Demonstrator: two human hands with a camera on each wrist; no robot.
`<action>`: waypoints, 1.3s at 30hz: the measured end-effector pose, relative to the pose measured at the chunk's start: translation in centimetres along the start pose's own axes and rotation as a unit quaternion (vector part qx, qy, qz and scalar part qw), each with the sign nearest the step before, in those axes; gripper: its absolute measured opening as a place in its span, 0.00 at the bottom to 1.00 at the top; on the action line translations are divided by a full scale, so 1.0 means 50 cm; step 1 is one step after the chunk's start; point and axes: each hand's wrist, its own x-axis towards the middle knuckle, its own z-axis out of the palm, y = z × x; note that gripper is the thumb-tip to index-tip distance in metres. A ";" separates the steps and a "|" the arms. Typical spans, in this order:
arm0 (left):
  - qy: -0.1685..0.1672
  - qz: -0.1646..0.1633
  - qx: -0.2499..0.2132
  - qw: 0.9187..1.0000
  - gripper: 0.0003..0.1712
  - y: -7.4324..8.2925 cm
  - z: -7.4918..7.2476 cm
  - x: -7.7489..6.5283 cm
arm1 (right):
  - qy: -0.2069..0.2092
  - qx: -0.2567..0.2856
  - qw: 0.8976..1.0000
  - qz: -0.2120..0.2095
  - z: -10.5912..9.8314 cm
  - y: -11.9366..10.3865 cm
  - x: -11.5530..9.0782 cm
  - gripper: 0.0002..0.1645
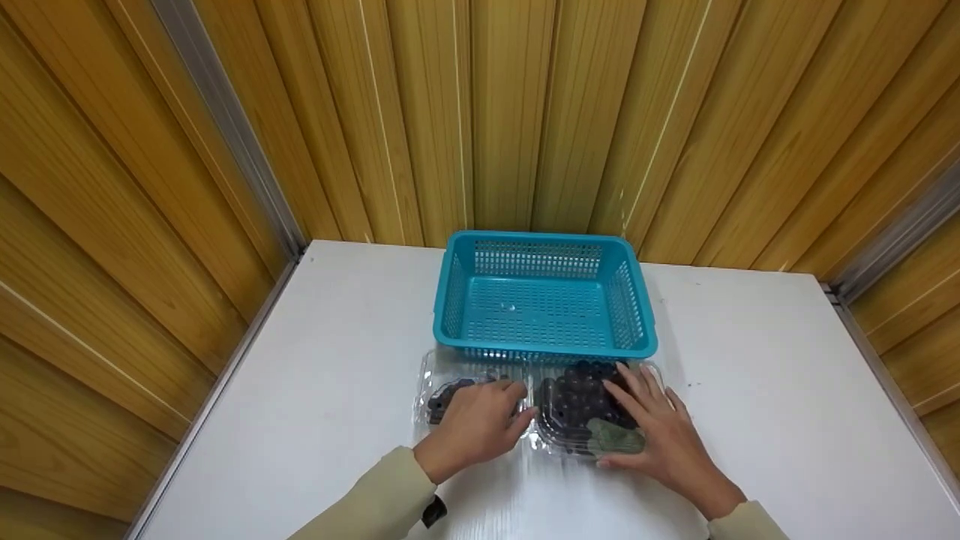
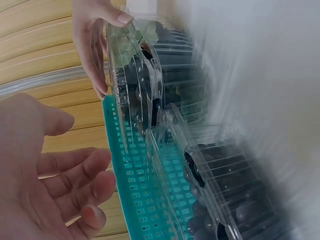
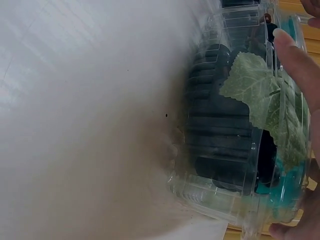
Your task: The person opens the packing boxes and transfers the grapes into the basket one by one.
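Two clear plastic clamshell boxes of dark grapes stand side by side on the white table. My right hand (image 1: pixel 660 431) spreads over the lid of the right box (image 3: pixel 225 202), fingertips on its top and thumb at its near edge. A green leaf (image 3: pixel 270 100) shows through the plastic, beside the dark grapes (image 1: pixel 581 397). Over the left box (image 2: pixel 235 200) hovers my left hand (image 1: pixel 480 420). In the left wrist view its fingers are loosely bent, with nothing between them, apart from the box. Part of the left box's grapes (image 1: pixel 446 394) is hidden behind that hand.
A teal plastic basket (image 1: pixel 546 350) with perforated walls stands just behind both boxes, against the back of the table (image 1: pixel 352 337). Wood-patterned panels (image 1: pixel 510 112) rise behind the table and at both sides.
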 end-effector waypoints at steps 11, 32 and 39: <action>-0.015 -0.008 -0.016 1.000 0.19 0.004 0.005 -0.011 | -0.004 -0.004 1.000 0.002 0.007 0.001 0.001 0.69; -0.030 -0.011 -0.031 0.999 0.20 0.009 0.022 -0.028 | 0.003 -0.013 1.000 -0.002 0.011 0.004 -0.001 0.68; -0.023 -0.010 -0.032 0.999 0.19 0.010 0.026 -0.032 | -0.004 -0.013 1.000 -0.001 0.010 0.006 -0.002 0.66</action>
